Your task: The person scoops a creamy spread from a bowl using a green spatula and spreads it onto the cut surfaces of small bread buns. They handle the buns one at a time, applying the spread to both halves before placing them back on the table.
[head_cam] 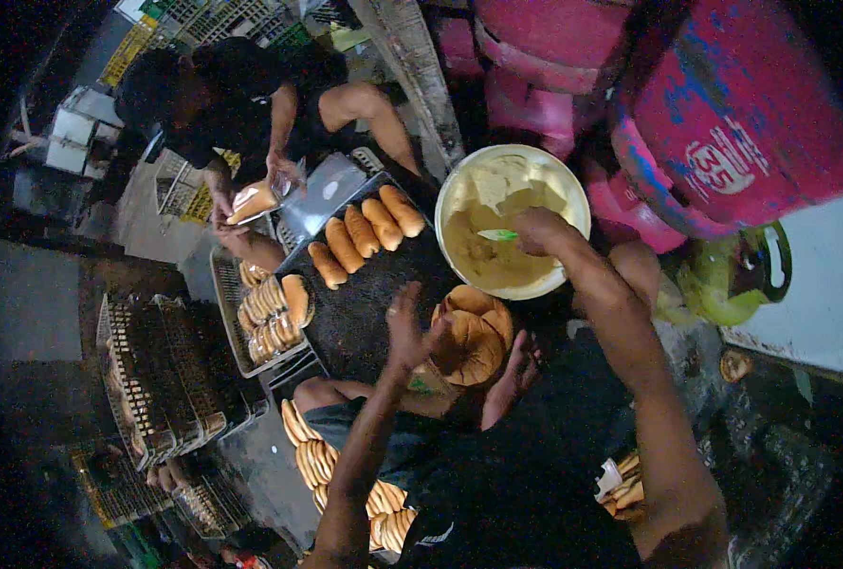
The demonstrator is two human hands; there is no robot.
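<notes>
My right hand (541, 233) reaches into a large pale tub (441, 220) and grips a green-and-white utensil (498, 235), perhaps a spreader. Tan, creamy paste (489, 267) fills the tub's lower part and clings to its wall. My left hand (413, 328) is raised with its fingers apart, holding nothing. Its thumb side overlaps the edge of a round, segmented brown bread (473, 338), which lies low before me between my legs. Whether the thumb touches the bread I cannot tell.
Several long rolls (359, 231) lie in a row on the dark work surface (354, 323). Opposite, a person (251, 78) holds a roll in clear wrap (254, 203). A basket (224, 306) holds packed buns. Bread slices (315, 462) sit left; pink containers (734, 128) and a green gas cylinder (720, 277) right.
</notes>
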